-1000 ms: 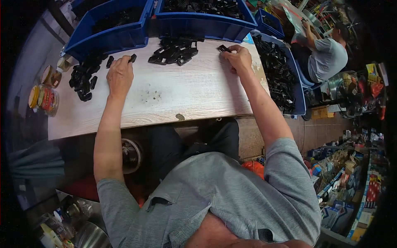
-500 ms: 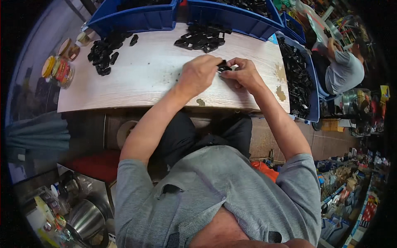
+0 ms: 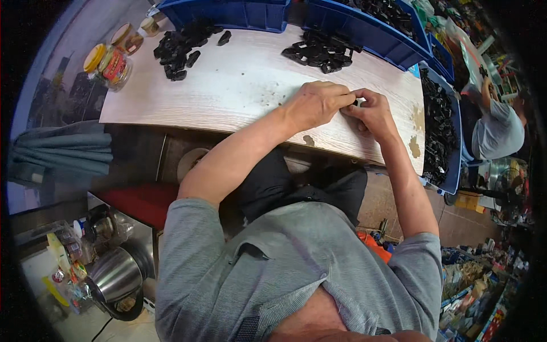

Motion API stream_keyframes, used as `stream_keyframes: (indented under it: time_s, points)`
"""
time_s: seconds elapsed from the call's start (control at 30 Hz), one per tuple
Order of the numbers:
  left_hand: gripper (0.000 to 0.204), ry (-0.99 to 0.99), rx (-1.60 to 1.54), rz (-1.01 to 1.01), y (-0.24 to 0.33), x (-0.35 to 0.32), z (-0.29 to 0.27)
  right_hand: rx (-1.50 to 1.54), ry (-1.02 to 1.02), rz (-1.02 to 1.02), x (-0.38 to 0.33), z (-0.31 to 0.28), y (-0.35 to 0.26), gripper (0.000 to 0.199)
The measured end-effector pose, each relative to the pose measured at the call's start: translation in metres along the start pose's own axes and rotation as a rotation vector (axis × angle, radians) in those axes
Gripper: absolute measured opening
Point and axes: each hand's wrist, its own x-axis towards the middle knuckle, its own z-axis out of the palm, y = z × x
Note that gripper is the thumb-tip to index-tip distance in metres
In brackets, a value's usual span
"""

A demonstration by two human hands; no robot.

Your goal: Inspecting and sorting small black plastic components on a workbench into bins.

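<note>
Over the right part of the pale wood-grain table [image 3: 228, 97], my two hands meet at a small black plastic part [image 3: 356, 103]. My left hand [image 3: 319, 104] is closed, its fingertips pinching at the part's left side. With thumb and forefinger, my right hand [image 3: 374, 114] grips it from the right. Most of the part is hidden by my fingers, so its shape cannot be made out. Just beyond my hands lies a heap of black plastic parts [image 3: 322, 51]. A second pile of smaller black pieces [image 3: 176, 51] is at the far left of the tabletop.
Two blue bins [image 3: 228, 16] [image 3: 370, 34] line the table's back edge. Another blue bin of black parts [image 3: 441, 131] stands along the right side. A yellow-lidded jar [image 3: 111, 65] sits at the left corner. A person in a grey shirt [image 3: 498, 128] sits farther right.
My view has shifted, so the table appears farther right and higher. My hands stay together at the black part, which my fingers now cover more than before.
</note>
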Motion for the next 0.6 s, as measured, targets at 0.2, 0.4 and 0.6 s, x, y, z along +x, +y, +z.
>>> stream_keyframes:
  time_s: [0.2,0.4,0.6]
  points:
    - [0.032,0.036,0.070,-0.012,0.009,-0.007,-0.004,-0.031,-0.016,0.005,0.001,0.000,-0.001,0.026]
    - [0.036,0.155,0.072,-0.004,0.014,-0.010,-0.002,-0.091,0.011,-0.074,0.004,0.002,0.004,0.027]
    - [0.039,0.145,0.143,-0.036,0.020,-0.019,-0.002,-0.110,-0.014,-0.071,0.001,0.007,0.000,0.028]
